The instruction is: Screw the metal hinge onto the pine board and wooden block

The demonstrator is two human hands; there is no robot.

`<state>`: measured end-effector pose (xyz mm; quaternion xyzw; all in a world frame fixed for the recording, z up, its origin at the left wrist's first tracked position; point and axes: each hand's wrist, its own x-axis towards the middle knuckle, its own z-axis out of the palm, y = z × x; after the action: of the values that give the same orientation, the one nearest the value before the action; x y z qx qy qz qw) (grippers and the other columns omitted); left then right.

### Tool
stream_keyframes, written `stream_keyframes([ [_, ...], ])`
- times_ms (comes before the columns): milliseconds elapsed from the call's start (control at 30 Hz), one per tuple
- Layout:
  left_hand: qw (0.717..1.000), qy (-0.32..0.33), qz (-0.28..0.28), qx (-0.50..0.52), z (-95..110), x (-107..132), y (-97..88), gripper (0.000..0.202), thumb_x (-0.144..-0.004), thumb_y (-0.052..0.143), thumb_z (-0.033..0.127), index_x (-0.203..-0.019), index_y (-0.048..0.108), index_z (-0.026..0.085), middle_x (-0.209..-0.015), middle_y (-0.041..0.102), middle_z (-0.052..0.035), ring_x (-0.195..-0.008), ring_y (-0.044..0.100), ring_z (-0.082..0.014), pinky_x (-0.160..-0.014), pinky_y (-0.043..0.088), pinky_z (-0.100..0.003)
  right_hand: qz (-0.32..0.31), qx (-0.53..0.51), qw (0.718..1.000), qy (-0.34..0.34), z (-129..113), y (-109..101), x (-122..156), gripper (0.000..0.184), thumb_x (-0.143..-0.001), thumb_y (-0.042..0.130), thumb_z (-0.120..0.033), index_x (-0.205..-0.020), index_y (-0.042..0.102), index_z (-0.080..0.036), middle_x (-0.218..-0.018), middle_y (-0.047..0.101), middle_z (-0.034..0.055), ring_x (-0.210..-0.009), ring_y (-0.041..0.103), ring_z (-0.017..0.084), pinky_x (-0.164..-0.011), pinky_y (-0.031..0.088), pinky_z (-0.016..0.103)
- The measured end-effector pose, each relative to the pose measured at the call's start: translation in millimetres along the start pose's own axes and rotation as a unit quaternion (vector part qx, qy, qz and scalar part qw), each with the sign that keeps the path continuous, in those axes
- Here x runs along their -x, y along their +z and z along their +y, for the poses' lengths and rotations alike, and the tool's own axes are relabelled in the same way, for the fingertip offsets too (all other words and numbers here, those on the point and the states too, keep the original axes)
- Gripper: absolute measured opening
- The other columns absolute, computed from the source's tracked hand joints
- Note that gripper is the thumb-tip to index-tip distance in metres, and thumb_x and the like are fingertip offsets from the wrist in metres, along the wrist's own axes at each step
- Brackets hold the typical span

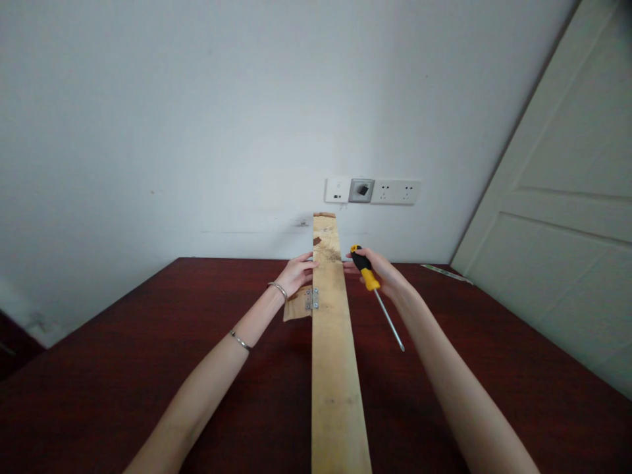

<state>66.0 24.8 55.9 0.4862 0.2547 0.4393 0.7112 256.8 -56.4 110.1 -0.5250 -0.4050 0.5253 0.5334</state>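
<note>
A long pale wooden board [333,355] runs from the bottom of the view toward the wall. A metal hinge [312,298] joins its left edge to a small wooden piece [297,306]. My left hand [299,271] grips the board's left edge near the far end, just beyond the hinge. My right hand [378,266] is closed around a screwdriver [366,271] with a black and yellow handle, its metal shaft pointing down and toward me. Some fingers of that hand reach the board's right edge. Parts of both hands' fingers are hidden by the board.
Under the board lies a dark red wooden tabletop [237,408]. A white wall [222,131] rises behind it, carrying a row of sockets [395,191]. At the right stands a white panelled door [567,197]. A thin pale strip [447,273] lies near the table's far right edge.
</note>
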Motion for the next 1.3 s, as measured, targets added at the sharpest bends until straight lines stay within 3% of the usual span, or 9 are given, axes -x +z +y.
stream_keyframes([
  [167, 1.000, 0.007, -0.005, 0.003, -1.5, -0.8, -0.3, 0.039, -0.071, 0.065, 0.002, -0.109, 0.065, 0.012, -0.106, 0.069, -0.0117, -0.086, 0.066, -0.0178, -0.082, 0.052, -0.029, -0.004, 0.009, 0.999, -0.039, -13.9, -11.7, 11.9, 0.017, -0.086, 0.043, -0.024, -0.091, 0.056, -0.015, -0.078, 0.071, 0.0106, -0.054, 0.065, 0.016, -0.039, 0.038, 0.021],
  [300, 1.000, 0.002, -0.003, 0.006, -3.7, -5.0, -2.0, 0.039, -0.070, 0.064, 0.000, -0.108, 0.066, 0.011, -0.103, 0.070, -0.0116, -0.084, 0.066, -0.0182, -0.080, 0.052, -0.030, -0.037, -0.036, 0.990, -0.133, -27.3, -17.5, 29.7, 0.014, -0.081, 0.052, -0.024, -0.093, 0.052, -0.017, -0.071, 0.064, 0.0025, -0.047, 0.058, 0.012, -0.045, 0.044, 0.024],
  [433, 1.000, -0.012, -0.004, 0.010, -4.3, -9.2, -1.9, 0.041, -0.069, 0.063, -0.002, -0.108, 0.065, 0.010, -0.101, 0.069, -0.0124, -0.081, 0.067, -0.0186, -0.080, 0.052, -0.032, -0.029, -0.097, 0.969, -0.224, -36.1, -7.7, 43.0, 0.029, -0.071, 0.064, -0.024, -0.097, 0.051, -0.021, -0.068, 0.055, -0.0044, -0.051, 0.054, 0.010, -0.052, 0.046, 0.025],
  [600, 0.999, -0.017, -0.045, 0.000, 0.7, -8.8, 0.5, 0.043, -0.068, 0.063, -0.001, -0.110, 0.063, 0.007, -0.104, 0.067, -0.0158, -0.082, 0.066, -0.0195, -0.080, 0.052, -0.032, -0.038, -0.123, 0.938, -0.322, -44.0, 2.9, 49.4, 0.029, -0.075, 0.057, -0.032, -0.102, 0.049, -0.023, -0.076, 0.056, -0.0021, -0.061, 0.057, 0.013, -0.062, 0.051, 0.033],
  [833, 0.998, -0.026, -0.050, -0.011, 4.8, -10.7, -1.9, 0.043, -0.067, 0.063, -0.001, -0.110, 0.062, 0.006, -0.105, 0.067, -0.0156, -0.082, 0.065, -0.0203, -0.076, 0.052, -0.031, 0.015, 0.017, 0.886, -0.463, -42.4, 8.9, 52.4, 0.026, -0.084, 0.057, -0.045, -0.099, 0.054, -0.024, -0.091, 0.066, 0.0035, -0.089, 0.063, 0.017, -0.082, 0.050, 0.035],
  [1133, 0.999, -0.027, -0.026, 0.000, -5.3, -9.6, -9.7, 0.038, -0.068, 0.063, -0.001, -0.105, 0.064, 0.007, -0.103, 0.068, -0.0146, -0.080, 0.066, -0.0191, -0.077, 0.052, -0.030, 0.041, 0.046, 0.833, -0.551, -28.3, 24.0, 45.1, 0.029, -0.083, 0.061, -0.041, -0.105, 0.054, -0.025, -0.101, 0.070, 0.0057, -0.097, 0.066, 0.019, -0.084, 0.054, 0.034],
  [1300, 1.000, -0.013, -0.010, -0.008, -9.5, -5.3, -7.1, 0.037, -0.070, 0.065, 0.002, -0.106, 0.065, 0.009, -0.104, 0.068, -0.0132, -0.082, 0.066, -0.0192, -0.079, 0.052, -0.031, 0.075, 0.040, 0.819, -0.568, -25.2, 29.2, 41.0, 0.031, -0.082, 0.063, -0.040, -0.109, 0.056, -0.025, -0.108, 0.069, 0.0067, -0.105, 0.064, 0.021, -0.089, 0.053, 0.037],
])
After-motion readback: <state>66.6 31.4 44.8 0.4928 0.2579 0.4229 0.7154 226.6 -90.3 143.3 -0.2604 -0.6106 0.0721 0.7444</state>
